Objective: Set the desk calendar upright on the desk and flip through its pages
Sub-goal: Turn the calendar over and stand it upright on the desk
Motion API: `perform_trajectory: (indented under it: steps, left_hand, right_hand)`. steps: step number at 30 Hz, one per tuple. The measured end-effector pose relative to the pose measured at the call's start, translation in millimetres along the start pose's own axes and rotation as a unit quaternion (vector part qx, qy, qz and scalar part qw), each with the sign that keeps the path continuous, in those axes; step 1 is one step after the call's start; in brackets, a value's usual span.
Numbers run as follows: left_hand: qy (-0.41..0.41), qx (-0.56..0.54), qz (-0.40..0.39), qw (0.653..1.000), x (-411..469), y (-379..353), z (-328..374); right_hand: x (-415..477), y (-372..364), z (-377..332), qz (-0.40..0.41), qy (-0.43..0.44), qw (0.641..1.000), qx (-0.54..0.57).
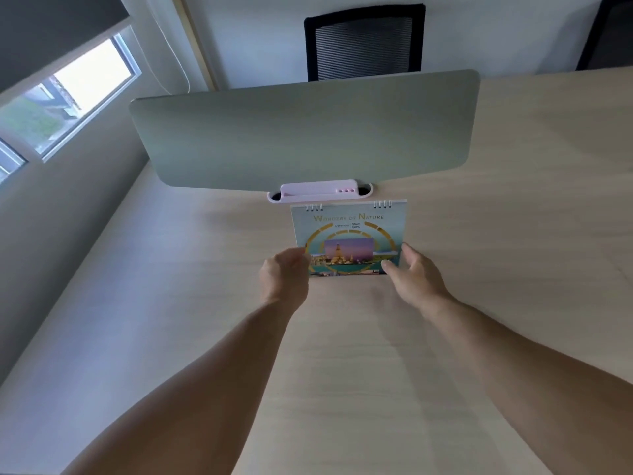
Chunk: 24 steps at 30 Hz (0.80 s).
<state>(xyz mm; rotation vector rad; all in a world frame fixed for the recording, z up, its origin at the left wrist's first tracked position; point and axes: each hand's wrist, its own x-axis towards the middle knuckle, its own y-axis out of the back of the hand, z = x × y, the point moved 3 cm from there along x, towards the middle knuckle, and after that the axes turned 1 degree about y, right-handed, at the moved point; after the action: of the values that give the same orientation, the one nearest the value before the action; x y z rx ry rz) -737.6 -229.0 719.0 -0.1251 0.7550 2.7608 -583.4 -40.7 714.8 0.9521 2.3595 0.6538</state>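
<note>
A spiral-bound desk calendar (pixel 349 231) stands upright on the pale wooden desk (pixel 205 303), its cover reading "Wonders of Nature" facing me. My left hand (pixel 284 272) grips its lower left edge with curled fingers. My right hand (pixel 411 269) touches its lower right corner, thumb in front and fingers behind. The calendar's bottom corners are hidden behind my hands.
A grey-green divider panel (pixel 308 132) stands across the desk just behind the calendar, with a pink holder (pixel 318 193) clipped at its base. A black mesh chair (pixel 364 42) is beyond it. A window (pixel 68 97) and wall run along the left.
</note>
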Motion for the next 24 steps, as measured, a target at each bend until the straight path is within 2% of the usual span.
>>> perform_trajectory:
  steps: [5, 10, 12, 15, 22, 24]
  left_hand:
    - [0.035, -0.063, -0.004, 0.997, -2.7, -0.4, 1.0]
    - [0.015, -0.036, 0.001, 0.999, -7.9, -2.5, -0.6]
    - [0.025, -0.054, -0.009, 0.998, -10.1, -3.1, 0.4]
    - [0.022, -0.085, -0.042, 0.995, -6.3, -6.9, 1.2]
    - [0.020, -0.025, 0.005, 0.999, -4.8, 2.8, -0.8]
    - [0.013, -0.013, 0.013, 1.000, -6.5, 4.5, -2.9]
  right_hand:
    - [-4.4, -1.3, -0.4, 0.007, 0.018, 1.000, -0.004]
    - [-11.2, -7.2, 2.6, -0.002, 0.000, 1.000, 0.010]
    - [-13.4, -5.7, 0.4, 0.015, -0.011, 0.999, 0.029]
    - [-12.2, -5.5, -2.4, -0.006, -0.005, 1.000, 0.029]
    - [-12.2, -4.5, 0.8, 0.010, 0.011, 1.000, 0.023]
    - [-11.4, -3.4, 0.7, 0.035, 0.007, 0.998, 0.055]
